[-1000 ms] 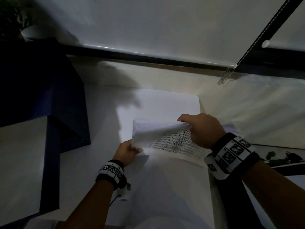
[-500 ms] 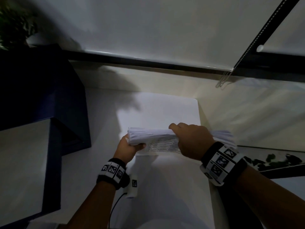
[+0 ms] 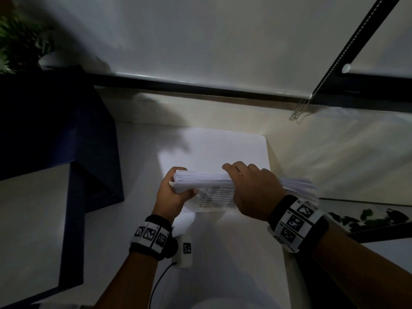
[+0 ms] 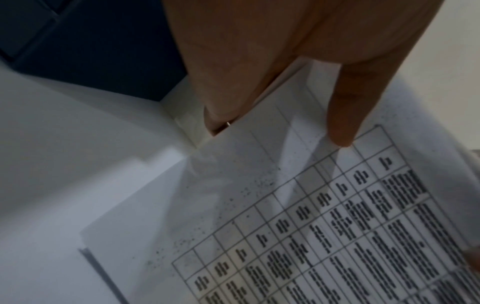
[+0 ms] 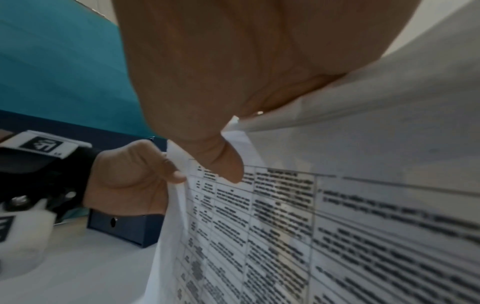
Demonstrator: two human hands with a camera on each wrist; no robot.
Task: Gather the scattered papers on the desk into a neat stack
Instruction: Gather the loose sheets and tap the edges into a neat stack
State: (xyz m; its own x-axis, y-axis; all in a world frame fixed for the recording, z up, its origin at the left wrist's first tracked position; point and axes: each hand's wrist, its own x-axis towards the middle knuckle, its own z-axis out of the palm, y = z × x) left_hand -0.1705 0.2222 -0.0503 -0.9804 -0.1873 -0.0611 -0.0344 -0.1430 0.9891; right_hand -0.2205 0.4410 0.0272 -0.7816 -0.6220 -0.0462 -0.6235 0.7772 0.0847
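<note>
A thick bundle of white papers [image 3: 200, 181] stands on edge over the white desk [image 3: 234, 253], its near sheet printed with a table [image 3: 216, 199]. My left hand [image 3: 176, 192] grips the bundle's left end, thumb on the printed sheet [image 4: 324, 216]. My right hand [image 3: 252, 190] curls over the top edge near the middle, with its thumb pressing the printed page [image 5: 337, 236]. The right end of the bundle [image 3: 298, 186] fans out loosely behind that wrist. The left hand [image 5: 130, 176] also shows in the right wrist view, holding the sheets' corner.
A dark blue box [image 3: 55, 134] stands at the left, a potted plant [image 3: 20, 43] behind it. A white roller blind [image 3: 223, 41] with a bead chain [image 3: 298, 110] hangs at the back. The desk's right edge [image 3: 287, 253] borders a dark gap.
The bundle has been raised from lying tilted on the desk to standing on edge. Both hands have closed round its top, squaring the left end.
</note>
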